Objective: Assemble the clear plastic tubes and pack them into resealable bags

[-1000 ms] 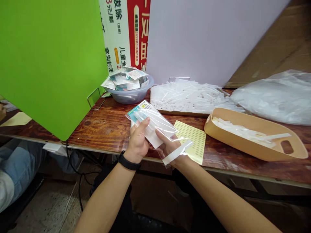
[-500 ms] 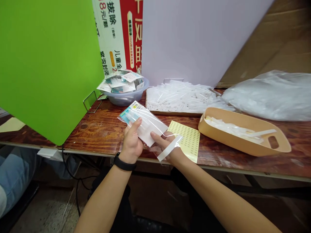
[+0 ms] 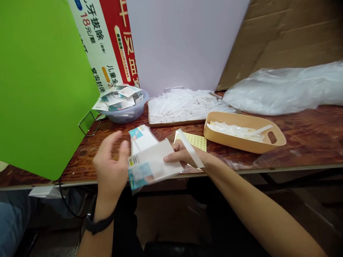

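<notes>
My right hand [image 3: 183, 154] pinches a clear plastic packet [image 3: 154, 165] with a white and blue printed card inside, tilted over the table's front edge. The packet's flap, with a white strip, crosses the right wrist. Left of the packet, my left hand [image 3: 111, 169] is open with its fingers apart, somewhat blurred, and nothing shows in it. Behind the packet, a small pile of similar printed cards [image 3: 142, 137] lies on the table. A yellow sheet of small round stickers [image 3: 195, 141] lies partly hidden behind the right hand.
A bluish bowl [image 3: 125, 116] full of filled packets stands at the back left. Beside it are a shallow tray [image 3: 174, 124] of thin clear plastic pieces and a tan basket [image 3: 241, 144] with white strips. A large plastic bag [image 3: 278, 91] lies back right; a green panel [image 3: 43, 89] stands left.
My left hand has let go of the packet and moved left. The right hand has turned the packet so its printed end points left and down. The pile of cards has come into view.
</notes>
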Available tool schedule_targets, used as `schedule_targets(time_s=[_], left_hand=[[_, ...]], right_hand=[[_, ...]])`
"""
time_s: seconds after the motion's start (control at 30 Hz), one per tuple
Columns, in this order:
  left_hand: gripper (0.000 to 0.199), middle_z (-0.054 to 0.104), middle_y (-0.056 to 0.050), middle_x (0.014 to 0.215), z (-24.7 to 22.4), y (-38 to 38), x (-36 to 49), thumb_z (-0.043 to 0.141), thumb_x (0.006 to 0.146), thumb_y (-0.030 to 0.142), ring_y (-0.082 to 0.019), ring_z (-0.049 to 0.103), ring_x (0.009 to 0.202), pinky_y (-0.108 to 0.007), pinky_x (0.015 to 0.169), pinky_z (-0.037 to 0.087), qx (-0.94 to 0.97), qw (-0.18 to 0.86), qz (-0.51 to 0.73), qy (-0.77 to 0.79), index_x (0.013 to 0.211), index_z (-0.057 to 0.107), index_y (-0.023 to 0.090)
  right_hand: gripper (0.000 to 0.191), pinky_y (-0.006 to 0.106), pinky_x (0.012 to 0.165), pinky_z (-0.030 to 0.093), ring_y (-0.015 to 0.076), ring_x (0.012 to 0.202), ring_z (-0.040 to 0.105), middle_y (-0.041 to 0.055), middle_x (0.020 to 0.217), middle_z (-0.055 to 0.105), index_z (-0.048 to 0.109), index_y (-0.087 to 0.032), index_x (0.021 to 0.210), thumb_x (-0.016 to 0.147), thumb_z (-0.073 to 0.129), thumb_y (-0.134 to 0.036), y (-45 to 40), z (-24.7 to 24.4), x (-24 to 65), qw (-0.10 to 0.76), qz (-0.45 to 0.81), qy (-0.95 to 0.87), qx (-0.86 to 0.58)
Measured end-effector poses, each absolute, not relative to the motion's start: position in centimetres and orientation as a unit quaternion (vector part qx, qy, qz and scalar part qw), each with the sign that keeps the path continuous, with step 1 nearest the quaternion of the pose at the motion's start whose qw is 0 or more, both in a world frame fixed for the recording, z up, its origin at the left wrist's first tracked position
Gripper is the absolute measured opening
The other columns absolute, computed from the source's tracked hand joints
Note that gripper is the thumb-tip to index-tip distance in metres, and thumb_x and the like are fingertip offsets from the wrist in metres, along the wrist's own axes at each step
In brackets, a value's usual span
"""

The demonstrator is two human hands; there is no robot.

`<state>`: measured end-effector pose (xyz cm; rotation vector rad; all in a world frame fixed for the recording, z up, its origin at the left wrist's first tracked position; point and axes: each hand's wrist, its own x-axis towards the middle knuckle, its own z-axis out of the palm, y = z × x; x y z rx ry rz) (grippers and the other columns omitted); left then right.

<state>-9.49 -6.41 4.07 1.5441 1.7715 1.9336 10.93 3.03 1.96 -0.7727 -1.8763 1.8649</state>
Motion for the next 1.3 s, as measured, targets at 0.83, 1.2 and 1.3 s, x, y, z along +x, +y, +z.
schedule_targets(time_s=[0.83,1.2,1.3], left_hand=[[0.008,0.064,-0.001,0.078,2.4,-4.9,-6.9,0.074,0.067,0.025,-0.01,0.056,0.072,-0.02,0.066,0.045,0.349,0.329,0.729,0.489,0.067,0.073,0.018],[0.022,0.058,0.001,0.051,5.4,-9.3,-6.0,0.068,0.077,0.039,-0.01,0.05,0.049,-0.021,0.048,0.041,0.425,0.252,0.633,0.596,0.073,0.073,0.019],[0.016,0.07,-0.001,0.075,5.9,-10.4,-4.6,0.069,0.077,0.037,-0.015,0.063,0.067,-0.024,0.061,0.05,0.42,0.201,0.681,0.565,0.077,0.074,0.022]], right_hand=[[0.029,0.026,0.052,0.05,0.0135,0.057,0.061,0.0009,0.066,0.068,0.066,-0.016,0.088,0.071,0.073,-0.038,0.4,2.2,8.9,0.467,0.584,-0.59,-0.302],[0.017,0.023,0.044,0.047,0.0132,0.046,0.059,-0.0001,0.053,0.064,0.065,-0.019,0.079,0.083,0.064,-0.036,-3.4,5.1,9.8,0.522,0.525,-0.591,-0.321],[0.01,0.03,0.064,0.056,0.0188,0.076,0.068,0.0044,0.085,0.073,0.066,-0.023,0.079,0.084,0.063,-0.031,-4.7,5.1,10.1,0.583,0.469,-0.597,-0.29]])
